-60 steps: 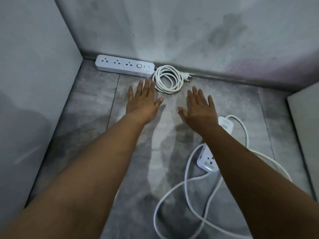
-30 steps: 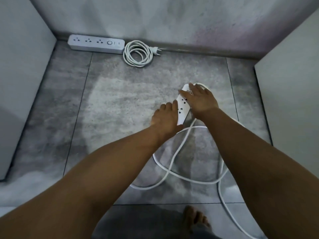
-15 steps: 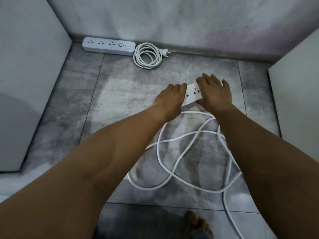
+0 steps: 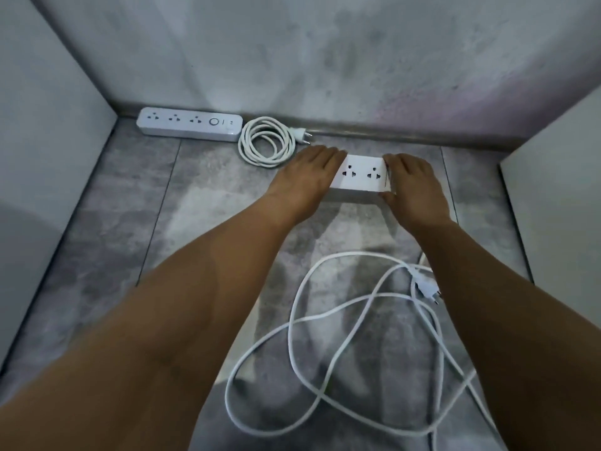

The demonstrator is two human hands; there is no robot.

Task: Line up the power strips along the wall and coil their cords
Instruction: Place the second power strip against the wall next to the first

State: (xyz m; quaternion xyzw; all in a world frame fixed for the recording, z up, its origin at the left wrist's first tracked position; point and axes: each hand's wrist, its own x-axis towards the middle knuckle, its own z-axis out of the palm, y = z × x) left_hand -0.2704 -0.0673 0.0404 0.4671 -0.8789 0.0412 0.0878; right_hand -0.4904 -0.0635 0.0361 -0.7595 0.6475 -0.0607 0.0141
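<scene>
My second power strip (image 4: 361, 175) sits on the floor a little short of the wall (image 4: 325, 60), right of the first strip (image 4: 190, 124) and its coiled cord (image 4: 266, 145). It looks rigid, light and smooth, so I clamp it by the ends: left hand (image 4: 307, 180) and right hand (image 4: 414, 187) each closed over one end. Its loose cord (image 4: 328, 346) sprawls behind, limp but springy; I'd gather it starting near the plug (image 4: 426, 284).

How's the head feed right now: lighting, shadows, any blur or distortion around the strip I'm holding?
Head view: dim, with a bright patch on the floor; arm shadows fall over the loose cord. The held strip and both hands, left and right, look sharp. Wide-angle bending shows along the wall edges.
</scene>
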